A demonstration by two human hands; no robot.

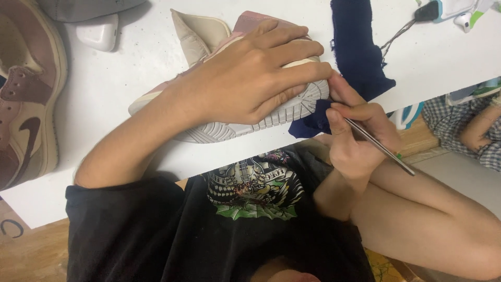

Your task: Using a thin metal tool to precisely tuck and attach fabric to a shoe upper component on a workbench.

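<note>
My left hand (250, 73) presses down on a pink and cream sneaker (209, 31) that lies on its side on the white table (130, 68), its grey ridged sole (219, 131) facing me. At the toe end of the sole, my right hand (360, 141) pinches a thin metal tool (383, 150) together with a fold of dark blue cloth (357, 47). The cloth trails back across the table's edge. The tool's tip is hidden by my fingers and the cloth.
A matching brown and cream sneaker (26, 94) lies at the left. A small white case (99, 32) sits at the back left, and a corded device (449, 10) at the back right. Another person in a plaid sleeve (469, 125) is at the far right.
</note>
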